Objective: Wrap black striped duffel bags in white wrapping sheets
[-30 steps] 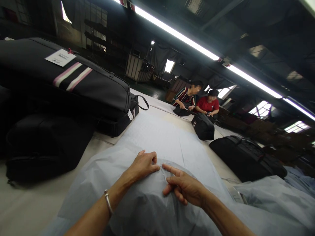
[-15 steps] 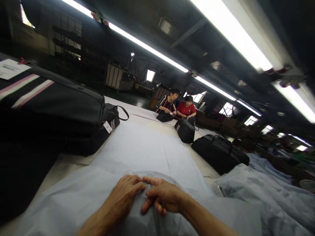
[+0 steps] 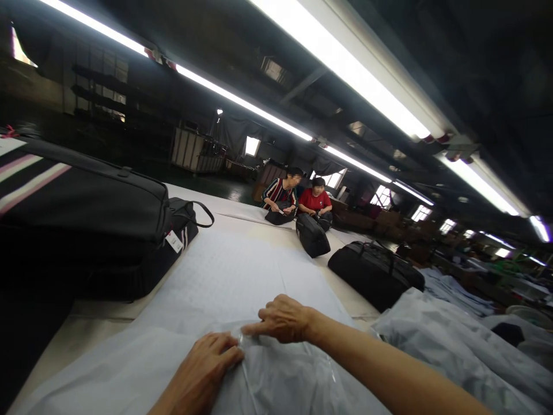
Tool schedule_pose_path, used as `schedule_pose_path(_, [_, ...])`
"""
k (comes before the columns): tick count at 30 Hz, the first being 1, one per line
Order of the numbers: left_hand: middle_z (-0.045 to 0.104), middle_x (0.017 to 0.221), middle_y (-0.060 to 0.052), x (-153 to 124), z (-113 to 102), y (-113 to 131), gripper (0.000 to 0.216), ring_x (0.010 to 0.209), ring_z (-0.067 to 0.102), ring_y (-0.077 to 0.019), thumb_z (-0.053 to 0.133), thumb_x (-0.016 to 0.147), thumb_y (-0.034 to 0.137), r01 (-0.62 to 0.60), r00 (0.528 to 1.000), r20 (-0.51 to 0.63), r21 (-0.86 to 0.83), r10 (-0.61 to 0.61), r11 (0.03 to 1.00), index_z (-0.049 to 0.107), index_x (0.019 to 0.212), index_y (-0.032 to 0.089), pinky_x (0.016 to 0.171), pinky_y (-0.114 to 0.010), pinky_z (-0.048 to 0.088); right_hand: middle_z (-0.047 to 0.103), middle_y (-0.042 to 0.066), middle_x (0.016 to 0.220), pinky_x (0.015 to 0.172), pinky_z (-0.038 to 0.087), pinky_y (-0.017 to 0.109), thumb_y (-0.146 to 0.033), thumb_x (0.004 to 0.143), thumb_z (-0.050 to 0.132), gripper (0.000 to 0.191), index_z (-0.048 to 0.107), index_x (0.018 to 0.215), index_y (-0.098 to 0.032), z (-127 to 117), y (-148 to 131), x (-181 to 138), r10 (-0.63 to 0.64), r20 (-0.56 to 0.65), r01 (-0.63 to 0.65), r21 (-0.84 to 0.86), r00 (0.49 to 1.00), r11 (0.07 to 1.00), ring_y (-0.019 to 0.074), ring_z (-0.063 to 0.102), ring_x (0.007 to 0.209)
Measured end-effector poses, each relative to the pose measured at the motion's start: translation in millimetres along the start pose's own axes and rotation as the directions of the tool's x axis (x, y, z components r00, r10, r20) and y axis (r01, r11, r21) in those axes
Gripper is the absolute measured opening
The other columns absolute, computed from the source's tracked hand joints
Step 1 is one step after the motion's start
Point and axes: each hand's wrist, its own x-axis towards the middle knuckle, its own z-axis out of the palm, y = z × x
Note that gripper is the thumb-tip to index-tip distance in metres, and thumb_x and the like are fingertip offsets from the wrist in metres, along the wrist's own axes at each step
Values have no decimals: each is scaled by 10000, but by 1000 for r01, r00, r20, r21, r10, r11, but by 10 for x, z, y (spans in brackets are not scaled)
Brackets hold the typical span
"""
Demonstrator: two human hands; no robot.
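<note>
A translucent, pale plastic sheet [image 3: 285, 374] lies wrinkled over the near end of the table, with creases and glints where it is pulled. My left hand [image 3: 209, 360] rests on it, fingers curled and thumb close to the index finger, pinching the plastic near the fingertips. Just beyond and to the right, my right hand [image 3: 285, 320] has its fingers folded in, the index finger pointing left and gripping the film's raised edge. A small gap separates the two hands. What lies under the sheet cannot be made out.
Large black bags [image 3: 99, 207] with striped bands stand along the left side. A tagged smaller bag [image 3: 181, 222] sits behind them. Another black bag [image 3: 375, 274] lies to the right, near piled plastic [image 3: 444, 340]. Two people [image 3: 280, 196] handle dark bags at the far end.
My right hand has moved slightly up and away, its spread fingers now folded in. My left hand has shifted a little left and down. The view has turned slightly right.
</note>
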Motion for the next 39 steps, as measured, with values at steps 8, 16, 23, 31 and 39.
schedule_pose_path(8, [662, 1108, 30, 82, -60, 56, 326, 1023, 600, -181, 507, 886, 104, 39, 998, 54, -16, -38, 999, 676, 1033, 340, 915, -270, 439, 714, 13, 979, 764, 467, 283, -115, 791, 517, 458, 710, 1153, -319, 340, 55, 55, 252, -111, -159, 524, 961, 837, 169, 647, 833])
schedule_pose_path(16, [668, 1121, -32, 102, -213, 203, 366, 1027, 603, -209, 460, 888, 61, 16, 993, 118, 1, -16, 1000, 684, 1074, 284, 940, -348, 440, 746, 48, 845, 889, 496, 348, -224, 607, 663, 255, 787, 824, -171, 511, 163, 108, 314, 222, -164, 966, 923, -202, 204, 657, 847])
schedule_pose_path(23, [655, 1117, -16, 62, -219, 238, 365, 1007, 590, -195, 506, 879, 42, 24, 995, 98, -22, -22, 999, 669, 1088, 293, 961, -366, 428, 579, 122, 1342, 1076, 352, 480, -479, 777, 615, 520, 646, 1207, -190, 547, 269, 82, 570, 271, -166, 959, 776, -229, 279, 514, 1252])
schedule_pose_path(31, [625, 1220, -28, 78, -269, 265, 359, 1075, 593, -219, 515, 902, 66, 57, 991, 125, -5, -55, 998, 662, 1126, 305, 1000, -425, 448, 355, 136, 1544, 1176, 246, 407, -473, 637, 840, 1000, 394, 1484, -185, 484, 63, 399, 211, 337, -333, 941, 918, -56, 284, 338, 1411])
schedule_pose_path(39, [468, 1438, -74, 76, -335, 327, 364, 1259, 504, -273, 495, 919, 81, 75, 985, 149, 70, -85, 995, 687, 1133, 304, 1058, -493, 441, 359, 133, 1539, 1145, 294, 395, -493, 756, 736, 928, 294, 1524, -215, 491, 147, 411, 286, 308, -259, 946, 908, -195, 253, 346, 1408])
